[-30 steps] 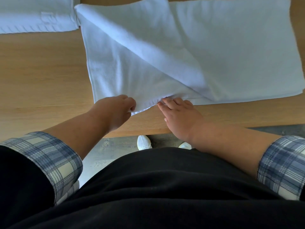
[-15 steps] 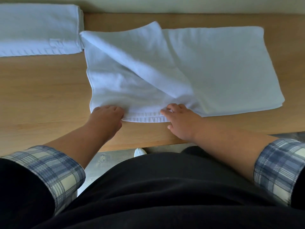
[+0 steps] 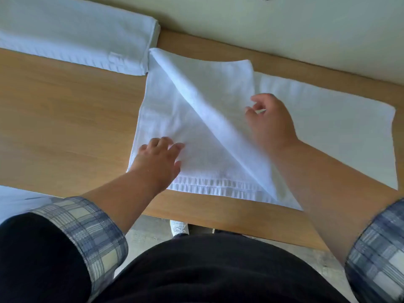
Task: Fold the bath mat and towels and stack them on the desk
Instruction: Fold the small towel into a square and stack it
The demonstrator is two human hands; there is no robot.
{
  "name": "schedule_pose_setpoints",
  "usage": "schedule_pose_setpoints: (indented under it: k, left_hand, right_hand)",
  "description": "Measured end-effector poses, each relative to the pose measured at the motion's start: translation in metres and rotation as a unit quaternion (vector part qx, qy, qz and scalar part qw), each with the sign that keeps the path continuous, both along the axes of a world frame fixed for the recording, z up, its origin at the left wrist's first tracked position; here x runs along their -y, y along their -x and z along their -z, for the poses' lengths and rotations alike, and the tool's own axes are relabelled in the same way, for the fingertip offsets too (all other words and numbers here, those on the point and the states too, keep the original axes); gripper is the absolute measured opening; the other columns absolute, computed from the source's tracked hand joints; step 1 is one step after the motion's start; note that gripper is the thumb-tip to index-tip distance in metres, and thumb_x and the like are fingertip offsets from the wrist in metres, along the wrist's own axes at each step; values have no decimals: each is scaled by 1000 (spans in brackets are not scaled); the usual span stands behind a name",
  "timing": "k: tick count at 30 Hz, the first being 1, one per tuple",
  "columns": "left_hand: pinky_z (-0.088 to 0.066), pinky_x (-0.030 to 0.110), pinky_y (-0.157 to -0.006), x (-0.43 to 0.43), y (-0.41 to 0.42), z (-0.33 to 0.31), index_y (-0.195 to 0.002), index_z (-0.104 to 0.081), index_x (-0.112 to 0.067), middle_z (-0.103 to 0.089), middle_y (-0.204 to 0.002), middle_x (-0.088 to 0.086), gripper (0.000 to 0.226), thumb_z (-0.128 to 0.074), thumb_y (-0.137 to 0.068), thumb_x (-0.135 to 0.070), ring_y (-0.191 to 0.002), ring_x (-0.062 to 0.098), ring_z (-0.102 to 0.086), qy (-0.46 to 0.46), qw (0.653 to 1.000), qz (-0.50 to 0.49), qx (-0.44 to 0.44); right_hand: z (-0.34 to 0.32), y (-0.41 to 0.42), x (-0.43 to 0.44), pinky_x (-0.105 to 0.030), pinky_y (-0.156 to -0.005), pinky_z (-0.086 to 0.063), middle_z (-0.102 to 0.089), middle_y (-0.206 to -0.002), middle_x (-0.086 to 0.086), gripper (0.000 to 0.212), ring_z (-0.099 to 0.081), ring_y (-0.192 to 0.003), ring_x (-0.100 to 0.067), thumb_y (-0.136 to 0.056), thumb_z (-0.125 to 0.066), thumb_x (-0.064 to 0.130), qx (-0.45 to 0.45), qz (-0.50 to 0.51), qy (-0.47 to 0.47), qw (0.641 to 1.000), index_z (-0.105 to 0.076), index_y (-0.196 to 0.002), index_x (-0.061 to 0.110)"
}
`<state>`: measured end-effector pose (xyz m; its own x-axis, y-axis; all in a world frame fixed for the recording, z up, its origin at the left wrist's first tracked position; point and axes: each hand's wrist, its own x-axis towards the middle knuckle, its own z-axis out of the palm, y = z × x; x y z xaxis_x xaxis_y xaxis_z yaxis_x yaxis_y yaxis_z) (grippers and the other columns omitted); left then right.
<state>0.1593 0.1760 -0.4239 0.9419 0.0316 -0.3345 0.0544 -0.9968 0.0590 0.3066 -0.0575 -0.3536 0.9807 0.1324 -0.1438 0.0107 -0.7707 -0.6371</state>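
towel (image 3: 209,132): white | desk (image 3: 65,119): tan wood | sleeve (image 3: 87,226): blue-cream plaid

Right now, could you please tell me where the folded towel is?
In the head view the folded towel lies far left on the desk, by the wall, its end beside the half-folded towel.

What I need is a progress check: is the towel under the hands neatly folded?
Folded, but unevenly: the towel has its top layer skewed, a diagonal ridge crossing it. The left hand rests flat on it.
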Motion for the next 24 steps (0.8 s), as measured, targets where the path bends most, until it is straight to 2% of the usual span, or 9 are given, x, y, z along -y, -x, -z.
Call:
schedule_pose_setpoints:
  k: [3, 6, 8, 11, 16, 19, 21, 22, 24]
  left_hand:
    - [-37, 41, -99, 8, -9, -6, -151, -15, -33, -37, -140, 3, 60, -33, -97, -51, -124, 25, -37, -28, 999, -36, 2]
    - [-30, 42, -109, 12, -45, -10, -153, -23, -27, -33, -147, 6, 61, -37, -98, -48, -134, 26, -28, 18, 995, -67, 66]
    - [-16, 45, -117, 14, -64, -3, -156, -12, -29, -15, -161, 7, 64, -32, -99, -51, -147, 28, -10, 28, 998, -39, 42]
    - [6, 53, -119, 8, -67, 16, -154, 12, -36, 17, -164, 3, 70, -18, -96, -64, -149, 30, 16, 2, 999, -35, -42]
    - [15, 51, -118, -2, -35, 32, -147, 30, -34, 37, -156, 2, 79, -2, -86, -73, -143, 25, 34, -8, 991, -122, -54]
    - [9, 43, -120, -13, -22, 25, -155, 12, -28, 21, -163, 2, 77, -19, -95, -65, -148, 22, 22, 53, 982, -179, -11]
    - [-17, 39, -118, -27, -19, 12, -152, -32, -21, -25, -159, 10, 60, -33, -99, -49, -147, 26, -17, 166, 941, -276, 104]
    - [-33, 39, -105, -35, -18, 4, -138, -50, -19, -49, -140, 10, 52, -34, -98, -47, -133, 27, -39, 225, 898, -342, 157]
    - [-43, 34, -77, -51, -21, -16, -114, -62, -23, -67, -105, 0, 46, -32, -95, -53, -99, 19, -61, 392, 756, -489, 189]
  right_hand:
    - [17, -46, 0, -29, -93, -43, -48, -143, -3, 70, -55, -112, -18, -85, -66, 49, -145, 117, -7, 982, -42, -145, 23]
    - [32, -73, -5, -31, -96, -47, -53, -139, -2, 79, -58, -113, -20, -77, -73, 54, -211, 149, -49, 965, -43, -145, 25]
    - [40, -83, -8, -42, -96, -53, -64, -125, -4, 65, -66, -105, -27, -76, -76, 48, -222, 135, -82, 962, -57, -132, 21]
    - [41, -88, -16, -49, -86, -58, -73, -100, -14, 15, -72, -91, -32, -78, -72, 31, -236, 106, -124, 958, -70, -88, 19]
    - [19, -63, -38, -45, -76, -54, -75, -89, -6, 17, -73, -83, -29, -67, -65, 24, -243, 61, -280, 927, -70, -83, 24]
    - [6, -29, -56, -48, -86, -53, -75, -97, -8, 27, -71, -94, -28, -66, -65, 29, -244, -56, -289, 924, -70, -92, 26]
    - [2, -7, -69, -44, -85, -53, -74, -95, -3, 33, -70, -93, -23, -65, -62, 39, -200, -153, -225, 941, -66, -97, 30]
    - [1, 5, -75, -37, -79, -53, -72, -90, 3, 30, -68, -85, -14, -68, -59, 41, -180, -198, -190, 945, -64, -97, 36]
    - [-1, 31, -91, -20, -64, -48, -67, -81, 13, 27, -59, -67, 0, -74, -54, 38, -161, -293, -139, 932, -60, -97, 53]
